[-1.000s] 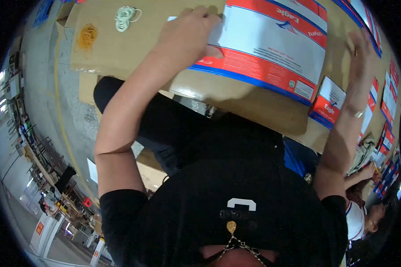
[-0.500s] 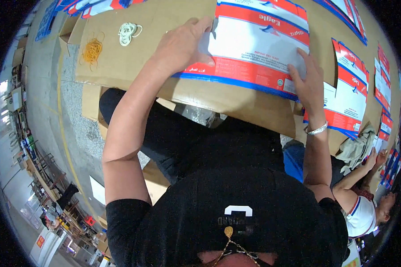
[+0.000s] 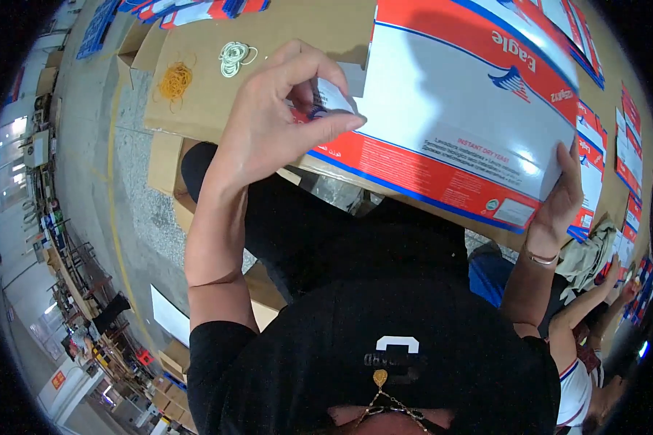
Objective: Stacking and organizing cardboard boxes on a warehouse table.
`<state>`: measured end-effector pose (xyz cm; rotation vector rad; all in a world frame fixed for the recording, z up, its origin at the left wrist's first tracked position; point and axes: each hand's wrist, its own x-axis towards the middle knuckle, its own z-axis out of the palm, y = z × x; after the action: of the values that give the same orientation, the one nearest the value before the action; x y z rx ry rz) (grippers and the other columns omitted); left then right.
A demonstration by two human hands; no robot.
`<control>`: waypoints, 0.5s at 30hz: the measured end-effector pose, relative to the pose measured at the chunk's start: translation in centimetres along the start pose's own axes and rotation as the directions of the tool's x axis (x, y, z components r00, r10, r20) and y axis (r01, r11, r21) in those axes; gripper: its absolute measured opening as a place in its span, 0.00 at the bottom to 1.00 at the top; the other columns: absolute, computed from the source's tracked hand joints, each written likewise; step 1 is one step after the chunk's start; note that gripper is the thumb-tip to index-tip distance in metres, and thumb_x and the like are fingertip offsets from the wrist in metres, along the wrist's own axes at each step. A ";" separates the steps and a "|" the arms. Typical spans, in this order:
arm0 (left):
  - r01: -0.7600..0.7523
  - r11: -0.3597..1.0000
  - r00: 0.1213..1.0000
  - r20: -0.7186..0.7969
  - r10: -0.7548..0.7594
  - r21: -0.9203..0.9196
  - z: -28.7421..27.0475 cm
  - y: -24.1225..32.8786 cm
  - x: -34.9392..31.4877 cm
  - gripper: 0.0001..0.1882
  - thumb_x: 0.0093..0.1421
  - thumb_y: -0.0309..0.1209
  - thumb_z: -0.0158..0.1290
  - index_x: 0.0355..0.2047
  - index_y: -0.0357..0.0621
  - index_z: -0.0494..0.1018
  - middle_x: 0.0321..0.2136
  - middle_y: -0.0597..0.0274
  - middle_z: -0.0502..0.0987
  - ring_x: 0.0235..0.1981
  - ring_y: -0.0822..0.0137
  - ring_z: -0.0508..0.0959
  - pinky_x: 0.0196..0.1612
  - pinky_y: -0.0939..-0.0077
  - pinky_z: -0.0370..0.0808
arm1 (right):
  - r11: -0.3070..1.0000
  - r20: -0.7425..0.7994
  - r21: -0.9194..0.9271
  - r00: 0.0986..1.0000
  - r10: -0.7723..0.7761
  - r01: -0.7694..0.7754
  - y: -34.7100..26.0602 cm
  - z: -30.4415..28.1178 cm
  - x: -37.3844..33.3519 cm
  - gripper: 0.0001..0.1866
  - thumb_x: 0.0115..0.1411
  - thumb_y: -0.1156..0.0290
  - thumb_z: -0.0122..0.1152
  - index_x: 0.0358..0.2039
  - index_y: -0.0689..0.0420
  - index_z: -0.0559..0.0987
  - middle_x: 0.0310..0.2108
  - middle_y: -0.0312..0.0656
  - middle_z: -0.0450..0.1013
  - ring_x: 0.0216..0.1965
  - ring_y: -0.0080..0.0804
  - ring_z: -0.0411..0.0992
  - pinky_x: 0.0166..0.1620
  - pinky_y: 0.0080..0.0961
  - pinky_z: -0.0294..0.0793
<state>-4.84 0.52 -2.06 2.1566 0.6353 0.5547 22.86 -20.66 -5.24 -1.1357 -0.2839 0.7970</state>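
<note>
A flat printed carton (image 3: pixel 442 94) in red, white and blue is tilted up off the cardboard-covered table, larger in view toward its right side. At its right edge my right hand (image 3: pixel 559 199) is closed on it, with the thumb on the printed face and the other fingers mostly behind. My left hand (image 3: pixel 286 116) is curled at the carton's left end, thumb and fingers closing round a bent white flap (image 3: pixel 332 96). The curled fingers partly hide that flap.
Orange rubber bands (image 3: pixel 175 81) and a bundle of pale bands (image 3: pixel 233 58) lie on the table (image 3: pixel 297 32) at left. More printed cartons (image 3: pixel 199 10) are at the far left, others (image 3: pixel 591 156) at right. A co-worker's arm (image 3: pixel 584 301) reaches in beyond a crumpled cloth (image 3: pixel 588 254).
The carton has come up off the table toward me, its right side rising most. My right hand has moved right and down with it. My left hand has curled round the left flap.
</note>
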 end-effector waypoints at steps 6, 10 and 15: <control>-0.180 0.929 0.969 -0.104 0.224 0.324 0.5 1.5 0.1 0.17 0.42 0.28 0.68 0.33 0.45 0.75 0.28 0.62 0.74 0.28 0.63 0.71 0.31 0.72 0.69 | 0.993 -0.099 -0.114 0.994 -0.035 0.023 -0.5 0.0 0.7 0.21 0.63 0.71 0.54 0.56 0.63 0.70 0.49 0.46 0.74 0.49 0.31 0.74 0.53 0.26 0.72; -0.213 0.826 0.970 0.016 0.241 0.522 0.7 3.2 0.9 0.18 0.39 0.25 0.68 0.30 0.43 0.72 0.29 0.62 0.74 0.30 0.60 0.70 0.35 0.68 0.70 | 0.951 -0.018 -0.230 0.976 -0.218 0.208 -1.5 0.3 -0.1 0.20 0.62 0.72 0.57 0.54 0.61 0.71 0.46 0.43 0.75 0.47 0.27 0.74 0.52 0.24 0.72; -0.200 0.902 0.975 0.167 0.145 0.383 1.1 2.2 1.6 0.13 0.44 0.22 0.62 0.30 0.42 0.72 0.22 0.58 0.71 0.29 0.54 0.71 0.38 0.61 0.68 | 0.984 -0.009 -0.105 0.990 -0.144 0.142 -1.1 1.3 -0.2 0.20 0.61 0.73 0.58 0.54 0.60 0.71 0.47 0.39 0.75 0.44 0.25 0.73 0.50 0.24 0.73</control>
<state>-2.44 -0.32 -0.71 2.6308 0.5168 0.3897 22.42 -20.15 -3.71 -1.2050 -0.3921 0.6517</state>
